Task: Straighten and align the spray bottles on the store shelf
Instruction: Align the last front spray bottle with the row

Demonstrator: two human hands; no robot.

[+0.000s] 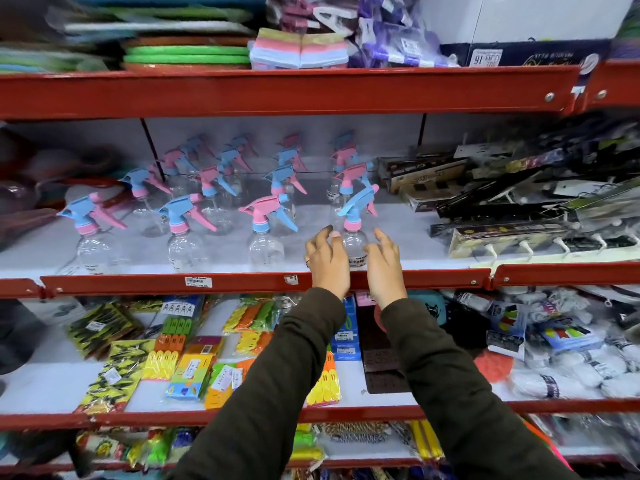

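Observation:
Several clear spray bottles with pink and blue trigger heads stand in rows on the middle shelf [173, 282]. The front right bottle [354, 242] has a blue trigger head and a pink collar, and it leans slightly. My left hand [325, 258] is just left of this bottle, fingers spread, thumb near its shoulder. On the bottle's right is my right hand [384, 259], fingers apart. Both hands flank it; neither clearly grips it. Three other front bottles [266, 251] stand to the left in a line.
Dark flat packaged goods [519, 216] lie stacked on the right of the same shelf. The red shelf lip [415, 277] runs below my hands. Colourful packets [194, 368] fill the lower shelf, and sponges [298, 50] sit on the upper one.

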